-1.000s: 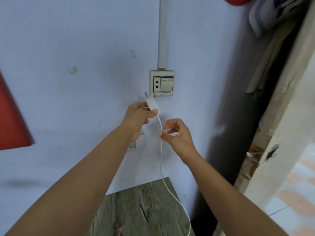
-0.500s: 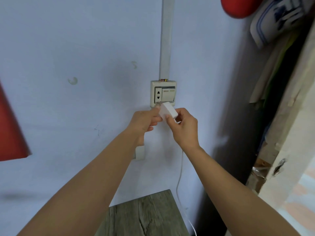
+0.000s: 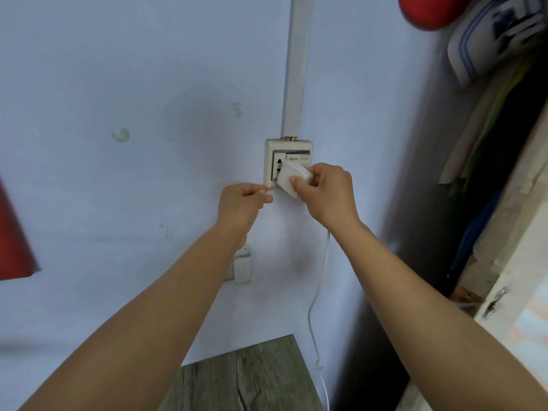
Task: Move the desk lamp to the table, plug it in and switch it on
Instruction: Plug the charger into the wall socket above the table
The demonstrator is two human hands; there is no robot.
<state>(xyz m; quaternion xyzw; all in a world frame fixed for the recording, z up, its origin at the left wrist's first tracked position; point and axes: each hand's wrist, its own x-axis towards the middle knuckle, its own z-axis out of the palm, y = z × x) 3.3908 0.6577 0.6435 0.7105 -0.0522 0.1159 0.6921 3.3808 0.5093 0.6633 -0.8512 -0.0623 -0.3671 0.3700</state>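
Just the corner of a grey-brown wood-grain table down at the bottom, pushed against the wall, top looks bare.

A home (hung clothes, painted wall socket)

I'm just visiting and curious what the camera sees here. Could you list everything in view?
plug: 1, white, held against the socket
cord: 1, white, hanging down the wall below the right hand
socket: 1, cream, on the wall, centre
conduit: 1, grey-white, running up from the socket
bracket: 1, white, on the wall below the left hand
table: 1, grey wood, bottom centre
wall: 1, pale blue, background
red shape: 1, left edge; cannot tell what it is
red object: 1, top right
clothes: several, mixed colours, hanging right
left hand: 1, closed, just left of the plug
right hand: 1, gripping the plug
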